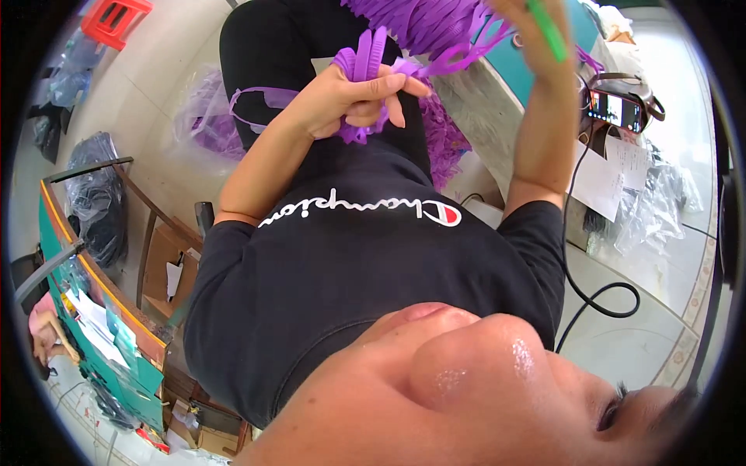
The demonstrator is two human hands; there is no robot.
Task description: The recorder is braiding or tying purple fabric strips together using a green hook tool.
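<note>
Several purple ribbed rubber straps (369,56) are bunched in my left hand (350,101), its fingers closed round them and some loops hanging below the palm. My right hand (536,43) is raised at the top edge beside a large heap of purple straps (423,23). A slim bright green object (549,31), perhaps a tool handle, is in this hand; its ends and my fingertips are blurred or cut off. Purple strands stretch from the left hand toward the right one. Another purple loop (268,97) hangs by my left wrist, over my dark trousers.
The heap lies by a teal tabletop (505,66). A lit phone (616,110) stands right, near papers (598,182), clear plastic bags (657,202) and a black cable (571,272). Left are a bag of purple pieces (214,128), a red stool (116,22) and a teal-and-wood table (109,311).
</note>
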